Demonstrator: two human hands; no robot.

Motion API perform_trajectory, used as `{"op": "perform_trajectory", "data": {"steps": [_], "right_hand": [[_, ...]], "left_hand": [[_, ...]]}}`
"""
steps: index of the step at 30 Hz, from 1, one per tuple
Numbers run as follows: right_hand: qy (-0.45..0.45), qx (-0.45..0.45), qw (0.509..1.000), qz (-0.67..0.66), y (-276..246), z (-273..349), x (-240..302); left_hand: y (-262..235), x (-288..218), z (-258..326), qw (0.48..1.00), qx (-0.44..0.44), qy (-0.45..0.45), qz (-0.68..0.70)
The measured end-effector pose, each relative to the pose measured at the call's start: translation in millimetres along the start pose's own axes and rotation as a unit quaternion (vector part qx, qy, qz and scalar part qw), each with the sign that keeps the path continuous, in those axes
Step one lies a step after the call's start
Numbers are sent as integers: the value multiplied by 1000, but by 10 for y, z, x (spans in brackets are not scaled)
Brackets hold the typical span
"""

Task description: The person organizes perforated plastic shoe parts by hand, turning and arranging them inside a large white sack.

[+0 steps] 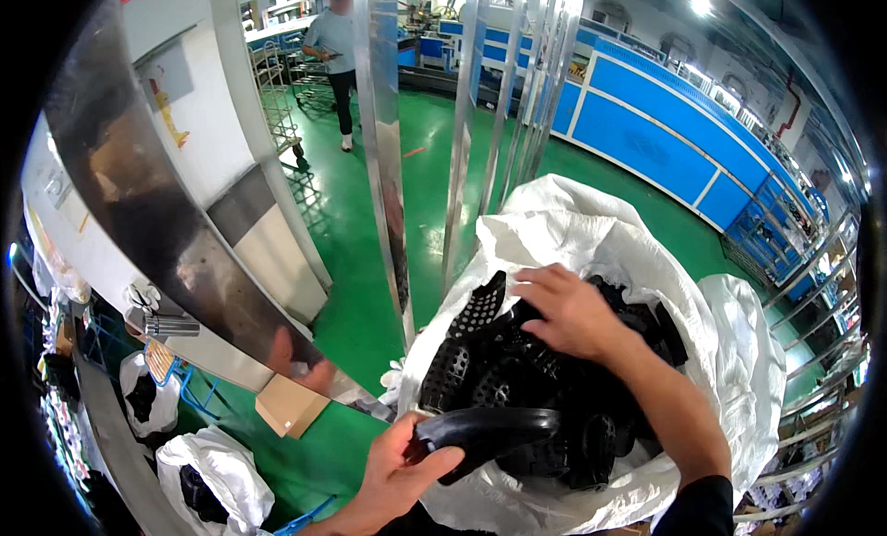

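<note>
In my left hand [403, 469], thumb on one side and fingers on the other, is a black shoe sole [494, 430] with a raised, curved edge. It is held by its end over the near side of a big white woven sack [679, 277]. More black soles [482, 307] fill that sack in a loose heap, several of them dotted with round holes or studs. My right hand [577, 319] reaches over the heap from the right. Its fingers are apart and slightly bent, with nothing visible in them; whether the fingertips touch the soles below cannot be told.
Upright metal posts [381, 148] stand beyond the sack, and a shiny metal edge [203, 231] curves along the left. On the green floor lie a cardboard box [290, 407] and another white sack [217, 476]. Blue machine housings [647, 120] stand behind; a person [334, 51] is farther off.
</note>
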State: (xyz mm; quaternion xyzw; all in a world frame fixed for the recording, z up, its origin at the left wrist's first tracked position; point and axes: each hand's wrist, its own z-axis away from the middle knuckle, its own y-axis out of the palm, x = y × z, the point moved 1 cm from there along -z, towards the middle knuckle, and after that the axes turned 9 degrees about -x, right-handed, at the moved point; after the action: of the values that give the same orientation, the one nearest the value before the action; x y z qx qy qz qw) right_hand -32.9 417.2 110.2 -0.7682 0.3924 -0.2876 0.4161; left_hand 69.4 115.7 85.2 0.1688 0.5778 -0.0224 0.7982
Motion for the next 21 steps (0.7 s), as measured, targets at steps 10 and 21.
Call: {"op": "perform_trajectory", "data": {"steps": [10, 21], "right_hand": [[55, -77, 995, 32, -201, -68, -22], [415, -257, 534, -690, -442, 1053, 893]], "left_hand": [[0, 351, -212, 955, 17, -78, 285], [831, 162, -694, 909, 120, -66, 394]]}}
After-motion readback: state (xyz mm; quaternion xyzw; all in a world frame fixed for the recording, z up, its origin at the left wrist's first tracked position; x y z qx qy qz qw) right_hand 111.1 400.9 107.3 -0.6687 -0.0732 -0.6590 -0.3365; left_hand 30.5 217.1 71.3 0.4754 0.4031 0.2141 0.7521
